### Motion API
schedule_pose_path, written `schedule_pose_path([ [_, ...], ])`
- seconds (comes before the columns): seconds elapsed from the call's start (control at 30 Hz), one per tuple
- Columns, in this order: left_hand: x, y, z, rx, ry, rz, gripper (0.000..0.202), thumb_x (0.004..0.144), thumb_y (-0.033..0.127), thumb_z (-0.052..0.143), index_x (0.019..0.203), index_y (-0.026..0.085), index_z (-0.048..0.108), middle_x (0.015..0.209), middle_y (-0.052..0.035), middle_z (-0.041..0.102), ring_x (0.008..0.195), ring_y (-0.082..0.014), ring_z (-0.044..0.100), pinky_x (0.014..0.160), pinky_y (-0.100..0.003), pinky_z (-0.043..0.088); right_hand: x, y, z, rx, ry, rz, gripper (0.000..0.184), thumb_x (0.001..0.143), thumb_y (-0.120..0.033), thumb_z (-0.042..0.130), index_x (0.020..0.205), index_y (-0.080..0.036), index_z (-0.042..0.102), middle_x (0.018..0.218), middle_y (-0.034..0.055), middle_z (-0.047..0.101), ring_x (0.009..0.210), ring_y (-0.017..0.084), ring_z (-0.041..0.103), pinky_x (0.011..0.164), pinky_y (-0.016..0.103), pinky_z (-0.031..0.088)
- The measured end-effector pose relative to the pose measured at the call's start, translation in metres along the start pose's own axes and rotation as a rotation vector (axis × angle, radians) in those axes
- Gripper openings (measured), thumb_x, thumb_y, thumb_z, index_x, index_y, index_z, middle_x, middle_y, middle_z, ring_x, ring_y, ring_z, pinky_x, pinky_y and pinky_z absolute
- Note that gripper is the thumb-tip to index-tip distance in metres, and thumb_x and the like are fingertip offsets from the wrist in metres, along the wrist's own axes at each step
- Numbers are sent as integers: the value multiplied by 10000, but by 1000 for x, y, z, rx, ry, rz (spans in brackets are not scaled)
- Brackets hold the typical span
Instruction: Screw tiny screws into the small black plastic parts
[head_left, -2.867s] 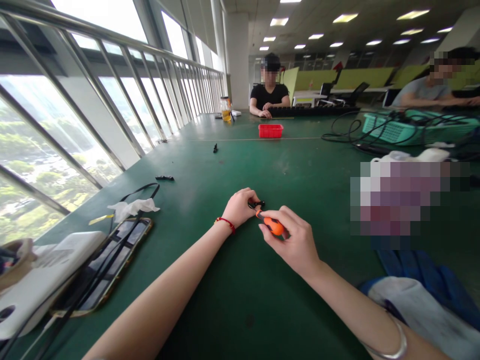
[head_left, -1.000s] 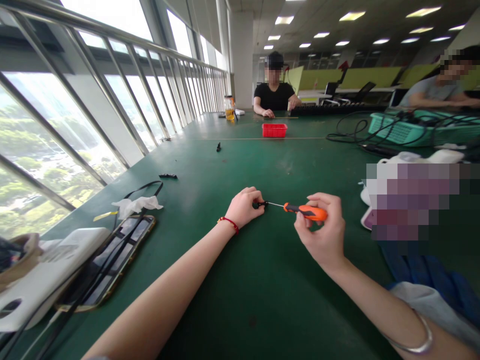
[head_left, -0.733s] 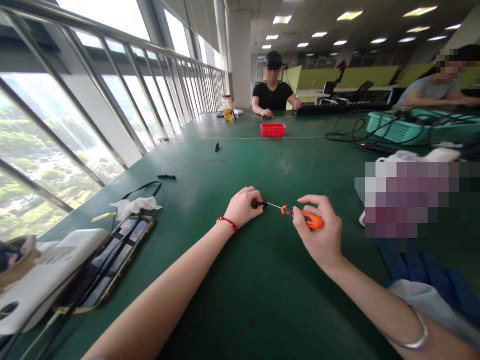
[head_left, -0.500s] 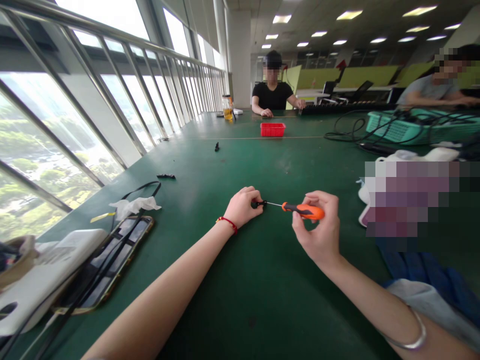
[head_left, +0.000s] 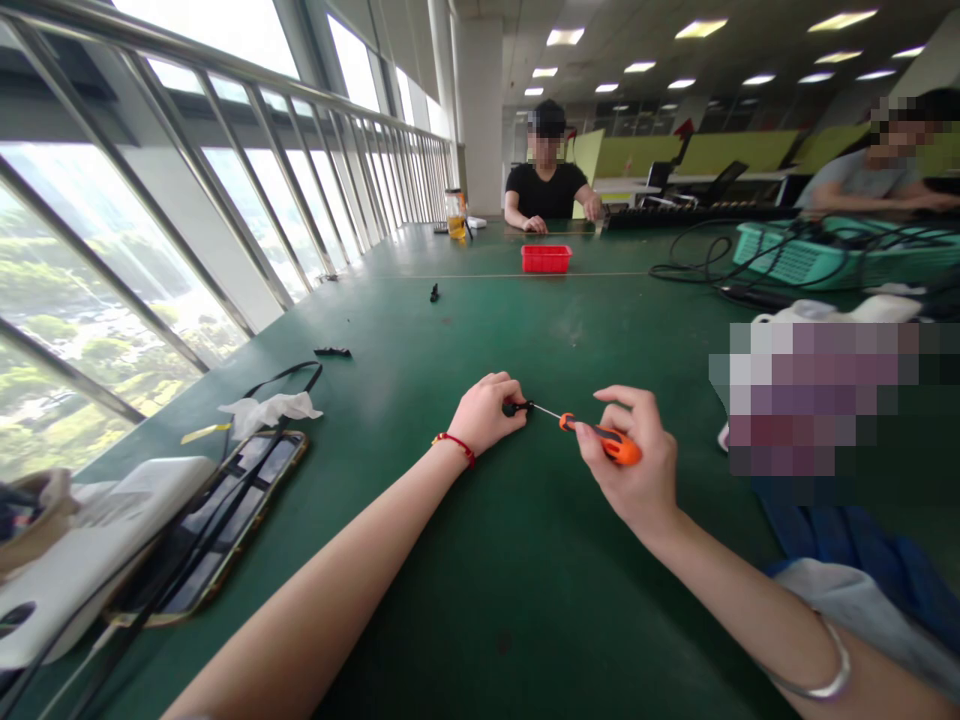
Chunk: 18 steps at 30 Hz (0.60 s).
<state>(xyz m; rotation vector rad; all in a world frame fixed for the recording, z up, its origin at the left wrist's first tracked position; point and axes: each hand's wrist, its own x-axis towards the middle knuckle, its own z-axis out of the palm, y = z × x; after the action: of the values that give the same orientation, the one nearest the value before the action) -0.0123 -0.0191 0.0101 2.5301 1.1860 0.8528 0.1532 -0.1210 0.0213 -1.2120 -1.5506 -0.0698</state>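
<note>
Two bare hands are seen near the middle of the long desk [head_left: 525, 580], which is covered in a flat, dull green mat. A small black part [head_left: 513, 408], hard and knobby, is pinched tight by the curled fingers of the left hand [head_left: 484, 412]. That hand is rested on the desk, and a red string is tied round its wrist. A screwdriver [head_left: 600, 437] with a smooth orange handle and a thin shiny metal rod is gripped by the right hand [head_left: 636, 468]. The handle is held between thumb and fingers, and the tip is set against the black part. Both forearms are stretched out from the near edge. Toward the left edge a crumpled white tissue [head_left: 271, 410] and a flat phone [head_left: 217, 515] are laid, well apart from the hands. A red box [head_left: 546, 259] with straight sides is placed far off toward the far edge. Soft blue cloth [head_left: 847, 545] is bunched by the near right corner. Bare green desk is found all round the hands, in front and at both sides.
</note>
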Motion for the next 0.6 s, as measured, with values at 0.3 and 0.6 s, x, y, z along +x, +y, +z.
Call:
schedule_pose_path([
  [0.3,0,-1,1,-13,2,-7,46,672,161,587,646,180,554,746,-9,564,748,-150,531,676,-261,437,-1,2,1,14,83,-62,363,702,-243,608,1026,-206,448,788,12,557,620,136,562,574,264,468],
  [0.6,0,-1,1,-15,3,-11,41,679,166,589,652,182,562,751,-9,569,752,-152,535,681,-264,442,-2,3,1,20,21,-90,323,724,-235,588,1021,-212,464,743,0,565,613,136,562,595,267,469],
])
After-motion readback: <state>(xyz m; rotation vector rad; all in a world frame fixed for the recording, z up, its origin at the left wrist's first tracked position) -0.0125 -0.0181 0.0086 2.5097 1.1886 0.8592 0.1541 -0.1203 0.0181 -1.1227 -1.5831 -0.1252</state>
